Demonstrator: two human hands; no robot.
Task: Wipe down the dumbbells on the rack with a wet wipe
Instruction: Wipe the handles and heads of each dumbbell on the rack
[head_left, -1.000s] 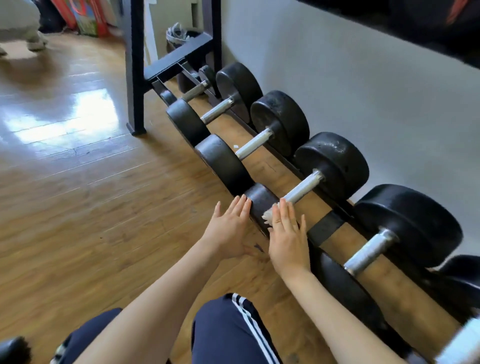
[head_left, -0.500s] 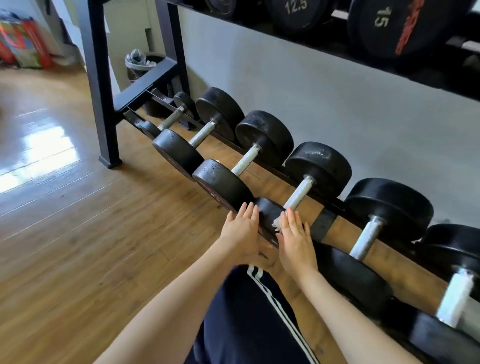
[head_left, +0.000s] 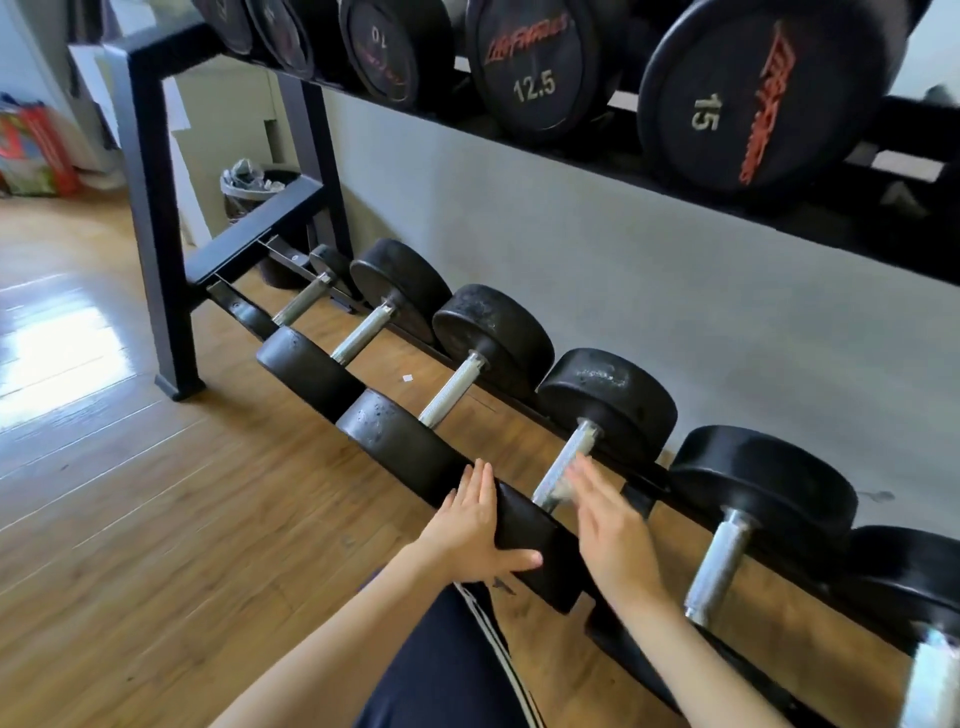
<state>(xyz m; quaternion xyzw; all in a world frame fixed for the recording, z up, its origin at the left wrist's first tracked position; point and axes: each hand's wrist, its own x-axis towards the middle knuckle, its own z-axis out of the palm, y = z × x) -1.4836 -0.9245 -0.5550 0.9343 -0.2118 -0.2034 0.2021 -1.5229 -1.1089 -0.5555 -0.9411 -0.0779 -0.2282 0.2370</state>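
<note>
With the left hand (head_left: 475, 530) flat against the near head of the dumbbell (head_left: 535, 540) and the right hand (head_left: 605, 512) blurred, fingers straight over a whitish wet wipe (head_left: 561, 488) by the handle, risks rolling the dumbbell on the rack (head_left: 156, 218) or dropping the wipe.

Both hands forward, fingers straight: left (head_left: 470, 530) flat, right (head_left: 605, 519) blurred.

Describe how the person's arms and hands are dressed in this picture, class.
Both forearms are bare, with no sleeves in view. The left hand and right hand wear no gloves; no rings, watch or bracelets are visible. Below them show dark navy trousers with white side stripes.
</note>
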